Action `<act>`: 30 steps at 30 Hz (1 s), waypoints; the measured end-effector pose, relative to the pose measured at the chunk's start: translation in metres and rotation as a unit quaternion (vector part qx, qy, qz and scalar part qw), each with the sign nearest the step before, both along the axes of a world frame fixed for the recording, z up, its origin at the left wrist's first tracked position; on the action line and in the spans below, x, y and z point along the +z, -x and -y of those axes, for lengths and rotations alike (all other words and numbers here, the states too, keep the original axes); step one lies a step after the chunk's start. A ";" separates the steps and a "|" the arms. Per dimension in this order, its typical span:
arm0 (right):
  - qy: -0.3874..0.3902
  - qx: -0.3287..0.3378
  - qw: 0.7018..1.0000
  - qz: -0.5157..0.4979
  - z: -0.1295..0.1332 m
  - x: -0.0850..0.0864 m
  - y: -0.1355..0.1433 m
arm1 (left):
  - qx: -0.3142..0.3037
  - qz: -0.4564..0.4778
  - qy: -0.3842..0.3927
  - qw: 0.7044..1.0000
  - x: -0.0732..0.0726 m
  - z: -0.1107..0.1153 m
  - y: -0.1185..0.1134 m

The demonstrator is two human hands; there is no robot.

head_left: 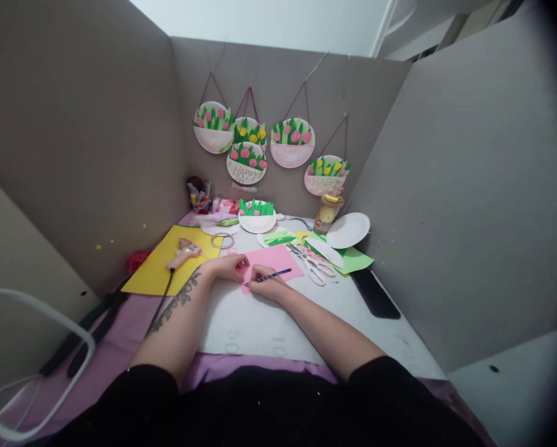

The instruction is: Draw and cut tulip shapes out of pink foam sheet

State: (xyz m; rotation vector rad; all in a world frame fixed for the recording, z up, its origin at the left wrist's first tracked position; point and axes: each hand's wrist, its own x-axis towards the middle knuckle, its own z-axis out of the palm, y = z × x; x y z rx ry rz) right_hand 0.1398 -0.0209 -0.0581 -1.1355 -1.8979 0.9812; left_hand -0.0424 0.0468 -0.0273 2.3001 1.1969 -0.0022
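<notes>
Pink paper (278,259) lies on the white table sheet in front of me. My right hand (265,283) is closed around a dark blue pencil (280,273), whose tip end points down toward the paper's lower left corner. My left hand (231,268) rests at the paper's left edge with its fingers curved and apart, nearest to a small pink piece by the pencil end. Whether that piece is joined to the sheet cannot be made out. White-handled scissors (313,266) lie open to the right of the paper.
A glue gun (184,253) rests on yellow paper (152,264) at left, its cord running toward me. A black phone (375,293) lies at right. Behind are paper plates (348,230), green paper (355,259), a jar (327,214) and a tape ring (222,241). Decorated plates (293,155) hang on the partition.
</notes>
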 end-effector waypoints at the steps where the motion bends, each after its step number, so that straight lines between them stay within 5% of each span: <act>1: -0.001 -0.004 1.000 0.000 0.000 0.000 0.000 | -0.001 0.001 0.001 1.000 0.000 0.000 0.000; 30: -0.021 -0.024 0.999 -0.011 -0.004 -0.009 -0.001 | -0.005 -0.003 -0.011 1.000 -0.006 -0.004 0.003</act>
